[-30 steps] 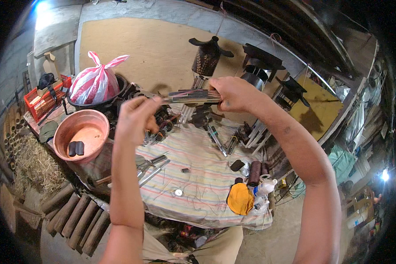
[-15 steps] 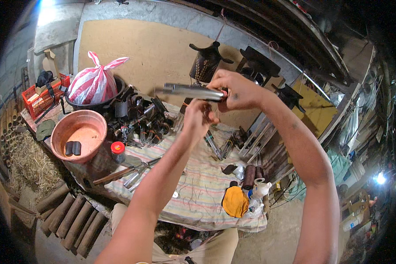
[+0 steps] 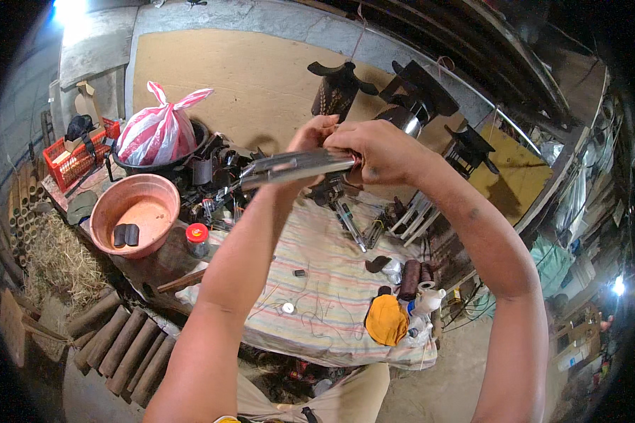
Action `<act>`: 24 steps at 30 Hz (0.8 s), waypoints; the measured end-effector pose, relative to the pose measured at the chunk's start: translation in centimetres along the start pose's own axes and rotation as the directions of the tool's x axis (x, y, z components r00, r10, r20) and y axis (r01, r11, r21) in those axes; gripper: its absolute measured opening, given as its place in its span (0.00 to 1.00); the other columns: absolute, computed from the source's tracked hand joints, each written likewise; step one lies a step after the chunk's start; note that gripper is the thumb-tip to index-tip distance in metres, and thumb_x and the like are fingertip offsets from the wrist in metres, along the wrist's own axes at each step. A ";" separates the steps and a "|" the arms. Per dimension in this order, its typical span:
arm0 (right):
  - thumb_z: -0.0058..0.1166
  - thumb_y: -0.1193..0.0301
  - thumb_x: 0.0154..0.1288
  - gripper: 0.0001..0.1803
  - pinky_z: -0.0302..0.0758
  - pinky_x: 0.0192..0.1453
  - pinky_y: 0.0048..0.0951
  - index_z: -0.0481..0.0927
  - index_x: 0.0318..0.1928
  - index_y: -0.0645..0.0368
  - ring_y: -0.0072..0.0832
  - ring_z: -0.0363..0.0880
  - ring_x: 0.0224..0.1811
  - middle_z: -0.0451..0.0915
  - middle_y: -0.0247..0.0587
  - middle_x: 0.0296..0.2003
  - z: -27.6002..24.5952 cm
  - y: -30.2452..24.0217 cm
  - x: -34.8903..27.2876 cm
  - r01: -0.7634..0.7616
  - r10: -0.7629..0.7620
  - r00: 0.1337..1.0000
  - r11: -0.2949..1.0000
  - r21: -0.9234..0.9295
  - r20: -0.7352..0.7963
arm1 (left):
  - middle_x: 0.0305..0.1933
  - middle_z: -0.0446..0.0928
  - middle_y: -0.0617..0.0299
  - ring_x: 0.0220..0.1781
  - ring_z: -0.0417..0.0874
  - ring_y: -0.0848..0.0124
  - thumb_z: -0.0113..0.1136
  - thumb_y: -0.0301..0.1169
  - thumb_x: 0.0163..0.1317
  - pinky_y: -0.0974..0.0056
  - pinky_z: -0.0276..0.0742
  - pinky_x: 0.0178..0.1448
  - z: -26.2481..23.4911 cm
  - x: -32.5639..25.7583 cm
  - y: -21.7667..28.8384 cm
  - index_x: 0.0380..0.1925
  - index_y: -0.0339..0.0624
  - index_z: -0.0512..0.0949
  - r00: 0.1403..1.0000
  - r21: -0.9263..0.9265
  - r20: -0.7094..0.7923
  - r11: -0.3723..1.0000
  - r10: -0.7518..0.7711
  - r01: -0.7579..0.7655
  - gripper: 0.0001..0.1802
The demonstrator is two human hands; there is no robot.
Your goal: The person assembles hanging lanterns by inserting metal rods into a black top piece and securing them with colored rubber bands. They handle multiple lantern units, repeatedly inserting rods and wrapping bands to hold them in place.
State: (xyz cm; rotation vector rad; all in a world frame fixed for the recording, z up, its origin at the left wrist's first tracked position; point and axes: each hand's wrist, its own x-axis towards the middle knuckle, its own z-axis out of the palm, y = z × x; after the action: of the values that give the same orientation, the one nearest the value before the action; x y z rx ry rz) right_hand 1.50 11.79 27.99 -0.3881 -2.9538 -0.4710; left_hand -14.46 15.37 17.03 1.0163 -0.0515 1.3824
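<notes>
A bundle of shiny metal tubes (image 3: 286, 168) is held up over the table, lying roughly level and smeared by motion. My right hand (image 3: 381, 148) is closed around its right end, where a bit of red shows by the fingers. My left hand (image 3: 312, 134) is behind the tubes, its fingers bunched close against my right fingertips. What those left fingers pinch, if anything, is hidden. Below my hands, more metal tubes (image 3: 349, 224) lie on the striped cloth (image 3: 317, 282).
Dark tubes and parts (image 3: 215, 169) are heaped at the back left. Nearby stand a pink basin (image 3: 148, 197), a red-lidded jar (image 3: 197, 240) and a striped bag (image 3: 159, 134). A yellow cloth (image 3: 386, 321) and a white bottle (image 3: 430, 302) are at the right. Dark carved pieces (image 3: 335, 92) rise behind.
My left hand has moved up from below the tubes to behind them, beside my right fingers. The tubes' free left end has dipped. The view has shifted slightly.
</notes>
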 end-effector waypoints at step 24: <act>0.64 0.73 0.43 0.25 0.76 0.47 0.44 0.73 0.46 0.61 0.50 0.79 0.44 0.79 0.52 0.39 4.5 4.2 1.3 -0.177 0.191 0.967 0.979 -0.100 0.165 | 0.40 0.79 0.61 0.41 0.78 0.71 0.63 0.24 0.56 0.66 0.73 0.49 -2.8 -8.3 -13.6 0.41 0.31 0.80 0.759 0.249 -0.535 0.928 0.371 -0.278 0.13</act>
State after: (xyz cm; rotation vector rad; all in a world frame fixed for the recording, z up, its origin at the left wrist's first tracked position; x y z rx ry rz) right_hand 1.01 17.41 25.16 -0.7428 -3.0294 -0.5659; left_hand -6.93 12.59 2.99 0.6892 0.3536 2.0013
